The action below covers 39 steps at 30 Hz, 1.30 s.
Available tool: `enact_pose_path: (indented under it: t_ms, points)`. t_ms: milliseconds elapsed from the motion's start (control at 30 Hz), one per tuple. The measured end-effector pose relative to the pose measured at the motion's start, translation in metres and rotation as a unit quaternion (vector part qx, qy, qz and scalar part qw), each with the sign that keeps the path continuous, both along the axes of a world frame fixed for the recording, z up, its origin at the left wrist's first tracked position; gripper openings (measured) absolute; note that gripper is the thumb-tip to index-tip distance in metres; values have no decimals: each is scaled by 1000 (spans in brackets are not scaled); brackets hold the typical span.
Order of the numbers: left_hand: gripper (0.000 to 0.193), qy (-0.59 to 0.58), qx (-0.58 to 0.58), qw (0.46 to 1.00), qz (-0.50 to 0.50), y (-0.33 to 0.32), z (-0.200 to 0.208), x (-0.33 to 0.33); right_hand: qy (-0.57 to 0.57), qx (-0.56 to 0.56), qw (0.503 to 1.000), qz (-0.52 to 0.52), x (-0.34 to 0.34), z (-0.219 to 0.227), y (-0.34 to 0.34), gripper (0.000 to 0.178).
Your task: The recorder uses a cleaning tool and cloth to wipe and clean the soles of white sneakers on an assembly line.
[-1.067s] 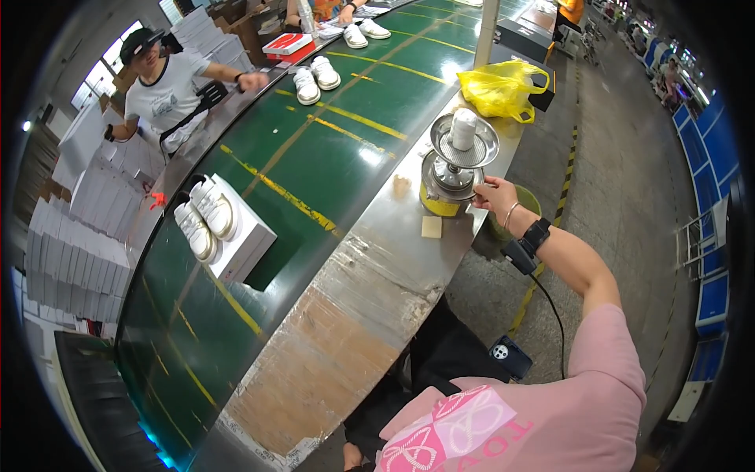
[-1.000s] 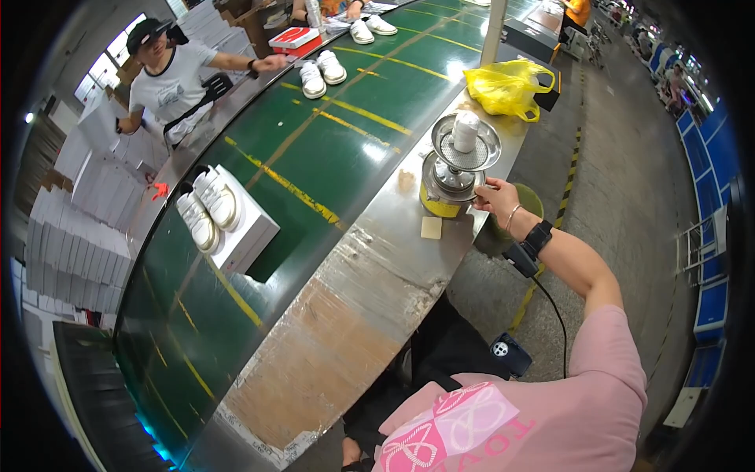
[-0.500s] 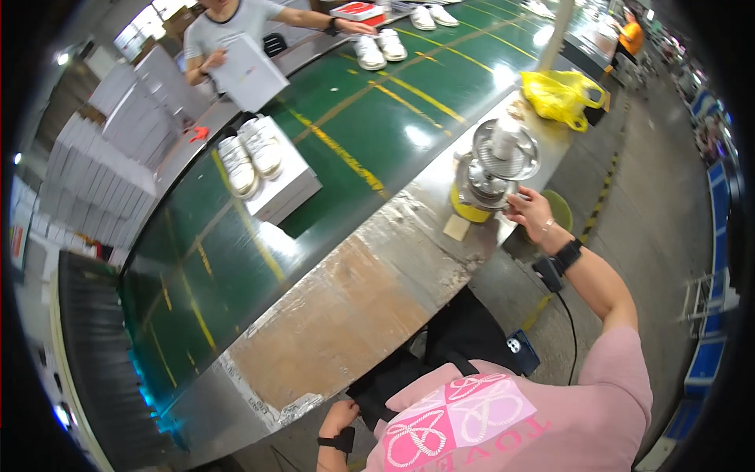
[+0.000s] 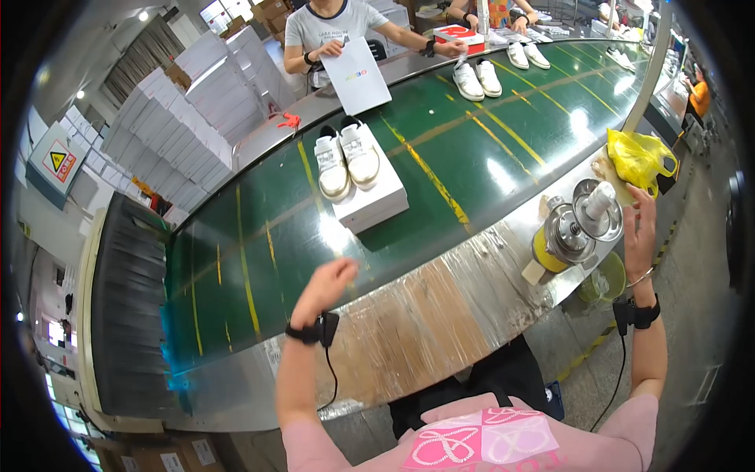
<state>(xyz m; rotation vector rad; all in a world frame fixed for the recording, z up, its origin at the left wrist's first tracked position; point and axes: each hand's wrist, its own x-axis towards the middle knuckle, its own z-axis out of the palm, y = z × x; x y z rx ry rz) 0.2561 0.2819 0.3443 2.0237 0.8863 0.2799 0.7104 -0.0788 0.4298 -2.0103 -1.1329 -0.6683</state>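
Warning sign (image 4: 59,160), yellow triangle on it, at far left. Then dark strip curtain (image 4: 126,307) at the left end of the green conveyor belt (image 4: 464,157); white box stacks (image 4: 169,130) rise behind.

Left hand (image 4: 326,287): over the belt's near side, touching no visible object. Fingers bent and close together; cannot tell whether anything sits between them. Black strap and cable at the wrist.

Beyond this hand: 2 white sneakers (image 4: 360,161), side by side on top of a white shoebox (image 4: 373,206), toes toward the wearer. Shoebox rests on the belt. Across the belt, co-worker (image 4: 334,31) in a pale T-shirt holds a white panel (image 4: 358,75) by its upper edge; other arm extends right, hand near 2 more sneakers on the belt.

Right of centre, on the metal ledge: beige block (image 4: 533,272) just beside a steel can (image 4: 562,244) with yellow band. Round dish (image 4: 586,216) above the can carries a white cylinder (image 4: 600,197).

Right hand (image 4: 641,228): raised just right of the dish, contact uncertain. Fingers wide, extended, with no object visible in them. Yellow plastic bag (image 4: 641,157) lies on the ledge beyond the fingertips.
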Motion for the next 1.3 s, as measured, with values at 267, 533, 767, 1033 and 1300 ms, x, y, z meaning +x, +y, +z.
enact_pose_path:
  t_ms: [267,533,767,1033,1300]
  points:
    - [75,129,305,929,167,174,-8,135,141,-91,985,28,-10,15,38,34]
    - [87,118,307,906,265,220,10,201,203,-125,970,-38,-8,18,42,43]
    - [93,270,278,895,221,215,31,205,174,-102,979,-27,-3,3,31,53]
    - [53,89,391,905,141,148,63,140,117,-127,985,-18,2,-19,27,47]
    - [43,74,533,801,-262,-13,113,34,127,-101,987,0,15,-36,32,52]
